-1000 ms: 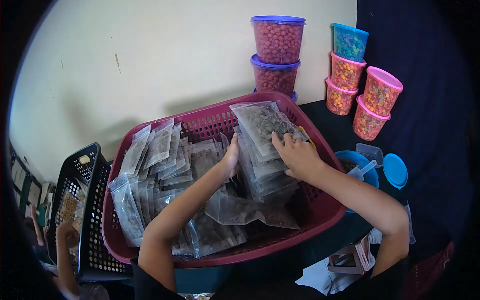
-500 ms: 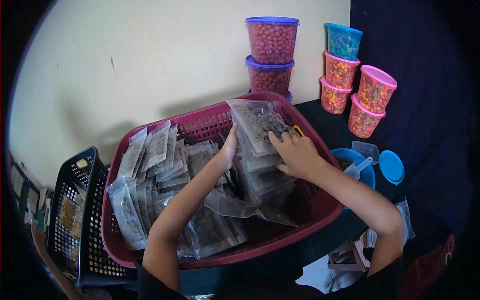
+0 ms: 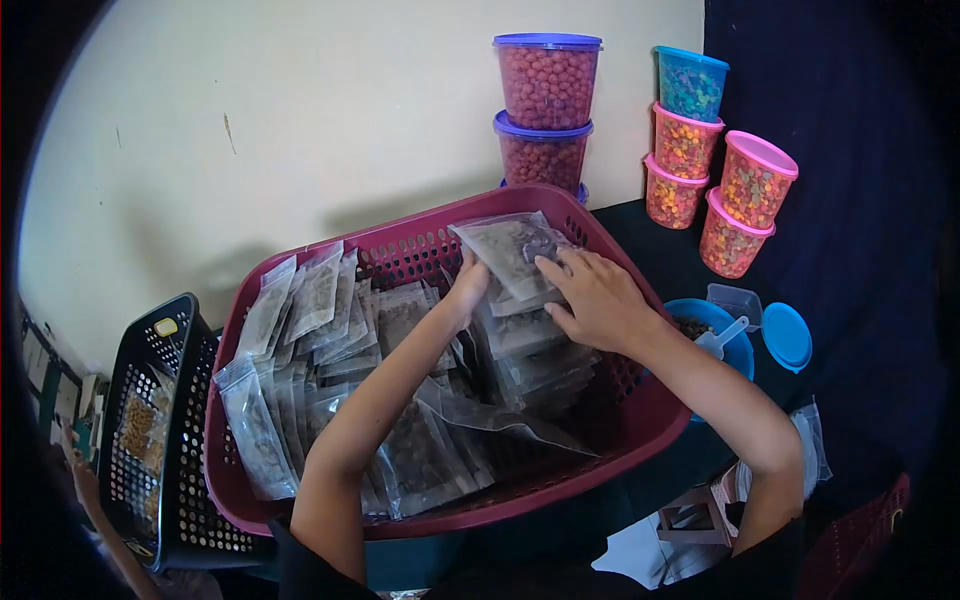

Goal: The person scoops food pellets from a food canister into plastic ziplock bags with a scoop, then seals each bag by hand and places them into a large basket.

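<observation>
Risk first: a leaning stack of clear filled pouches [image 3: 525,345] is being pressed upright at the right end of the maroon basket [image 3: 420,245]. The left hand [image 3: 466,290] is laid against the stack's left face, fingers together and flat, nothing clamped; the right hand [image 3: 592,298] is spread across the top pouch [image 3: 510,250], fingers apart, pressing rather than gripping (no closed grip is seen on either side). If pressure is let off unevenly, the slick stack could fan out or slide toward the basket's near wall, where a loose pouch [image 3: 490,415] already lies flat. The top pouch is tilted and only pinned by fingertips, so it could slip over the far rim. Seals could be stressed if pouches are pushed down hard; whether all are sealed cannot be told. The basket itself appears to overhang its support at the near edge, so a heavy lean might shift it. The rows of pouches [image 3: 310,330] at the left are packed on edge and look stable. Surroundings: a dark-covered surface [image 3: 650,250] against a cream wall [image 3: 300,120]; stacked tubs of red pellets [image 3: 546,80] behind the basket; pink- and blue-lidded tubs of mixed coloured pellets [image 3: 720,190] to the right; an open blue tub with a scoop [image 3: 715,340], its lid [image 3: 787,335] beside it; a black basket [image 3: 150,420] at the left, with another person's hand [image 3: 85,480] near it.
</observation>
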